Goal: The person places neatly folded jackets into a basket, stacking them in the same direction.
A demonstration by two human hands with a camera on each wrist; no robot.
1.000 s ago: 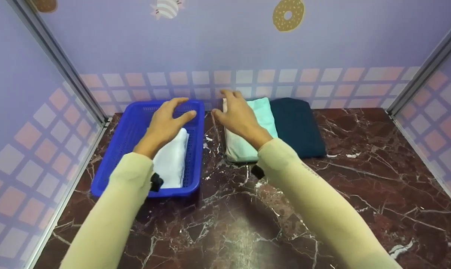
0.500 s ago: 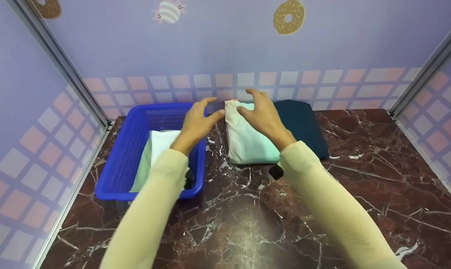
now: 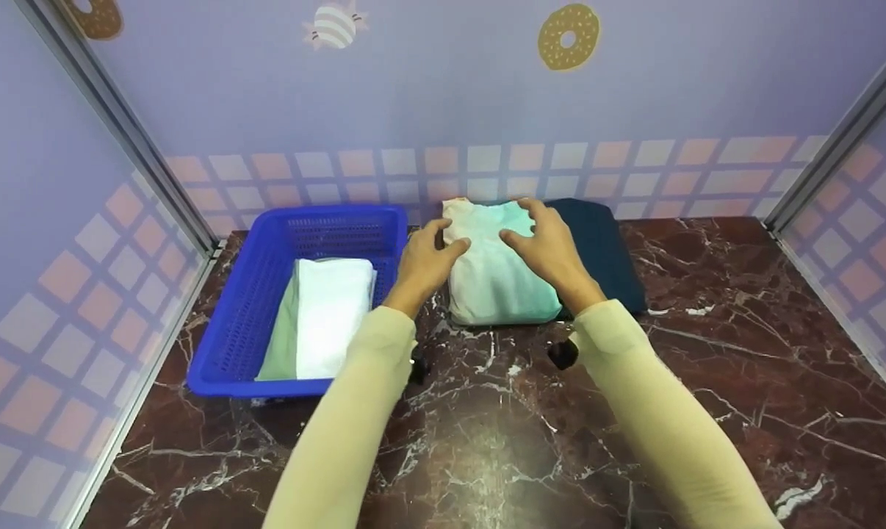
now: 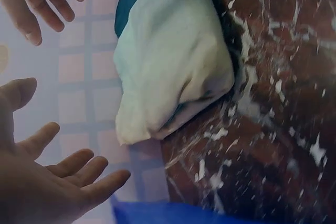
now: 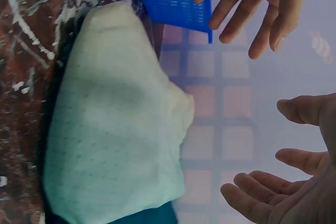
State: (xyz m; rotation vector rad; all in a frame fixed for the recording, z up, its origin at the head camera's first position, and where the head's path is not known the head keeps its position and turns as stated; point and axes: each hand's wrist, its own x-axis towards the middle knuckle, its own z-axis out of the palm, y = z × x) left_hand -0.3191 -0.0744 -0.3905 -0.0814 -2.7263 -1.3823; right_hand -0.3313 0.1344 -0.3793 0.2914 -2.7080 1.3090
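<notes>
Head view: hands (image 3: pixel 425 263) (image 3: pixel 553 247) near edges of pale cloth (image 3: pixel 498 290), gap to basket (image 3: pixel 267 387).

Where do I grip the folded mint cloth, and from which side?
Probably by both side edges: the left hand from the basket side, the right hand from the dark cloth side. The mint cloth lies flat, soft and thick, so support from both sides should limit sagging. Its right edge borders the dark cloth, so a shallow grip there may avoid catching both.
</notes>
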